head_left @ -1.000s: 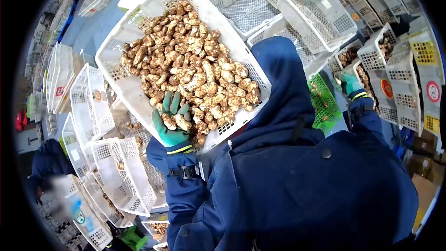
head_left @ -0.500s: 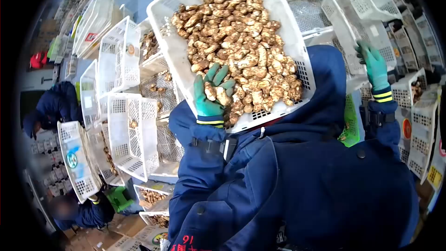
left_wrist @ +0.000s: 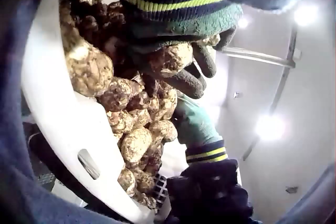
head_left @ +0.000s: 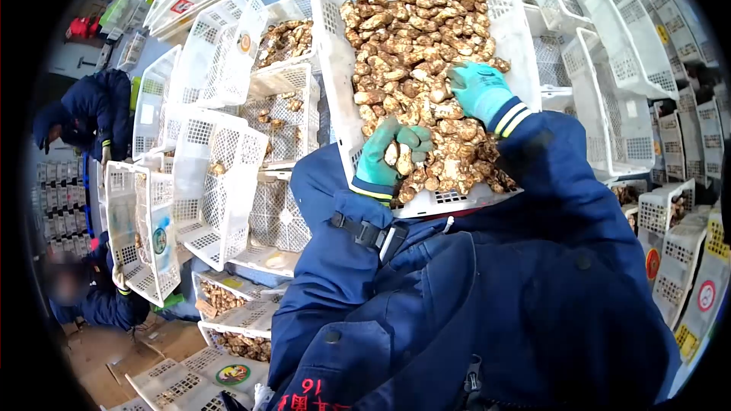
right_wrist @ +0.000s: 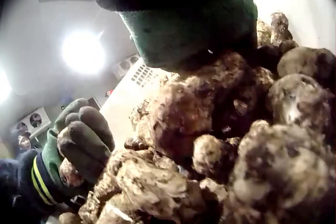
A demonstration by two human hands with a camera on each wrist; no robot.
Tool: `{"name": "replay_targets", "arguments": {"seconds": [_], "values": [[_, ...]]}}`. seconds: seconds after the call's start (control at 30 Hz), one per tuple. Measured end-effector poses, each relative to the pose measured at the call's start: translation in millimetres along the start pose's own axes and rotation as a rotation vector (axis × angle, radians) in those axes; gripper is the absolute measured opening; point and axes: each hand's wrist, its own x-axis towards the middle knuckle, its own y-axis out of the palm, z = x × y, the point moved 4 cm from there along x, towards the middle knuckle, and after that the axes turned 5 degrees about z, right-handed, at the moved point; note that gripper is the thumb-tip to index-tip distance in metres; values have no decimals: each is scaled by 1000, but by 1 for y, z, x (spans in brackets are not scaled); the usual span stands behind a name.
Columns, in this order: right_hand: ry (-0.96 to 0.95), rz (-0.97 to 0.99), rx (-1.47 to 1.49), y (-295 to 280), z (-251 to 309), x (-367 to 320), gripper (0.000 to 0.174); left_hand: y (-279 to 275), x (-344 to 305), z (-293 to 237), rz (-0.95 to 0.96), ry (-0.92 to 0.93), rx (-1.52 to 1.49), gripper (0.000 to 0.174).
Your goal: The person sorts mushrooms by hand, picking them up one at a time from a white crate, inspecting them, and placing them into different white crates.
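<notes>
Mushrooms: pale brown lumpy mushrooms (head_left: pixel 411 53) are heaped in a white perforated plastic crate (head_left: pixel 329 46). The heap reaches from the near wall to the far one.
Crate: it sits right in front of the person, and its near edge meets the dark blue padded coat (head_left: pixel 487 297).
Left hand: the left hand (head_left: pixel 390 156), in a green knit glove, is at the near end of the heap. Its fingers (head_left: pixel 415 137) curl round a couple of the mushrooms and clasp them against the palm.
Right hand: the right hand (head_left: pixel 478 91), gloved the same, lies palm down on the heap just beyond the left hand, toward the crate's right wall. Its fingertips are sunk among the mushrooms, so I cannot tell whether it grasps any.
Cuffs: both gloves end in dark cuffs with yellow stripes.
Left side: tilted white mesh crates (head_left: pixel 221 175) stand close together, and some hold a few mushrooms.
Right side: empty white crates (head_left: pixel 609 53) lean in overlapping rows.
Low left: shallow crates of mushrooms (head_left: pixel 228 301) lie below the tilted ones.
Others: two people in blue coats (head_left: pixel 91 114) are at the far left, one above the other in the head view.
</notes>
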Motion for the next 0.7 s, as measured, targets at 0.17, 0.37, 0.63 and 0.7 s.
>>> {"name": "replay_targets", "arguments": {"seconds": [0.17,0.37,0.63,0.7], "values": [[-110,-110,-65,-21,27,-12,24,-11,-2,6,-94,2,58,43],[-76,-64,-77,-1,30,-11,25,-9,0,3,16,-58,30,43],[-206,-539,560,-37,36,-53,17,17,-1,-7,16,-41,199,60],[-343,-597,474,-48,66,-62,16,18,-2,-7,-13,-31,196,58]]}}
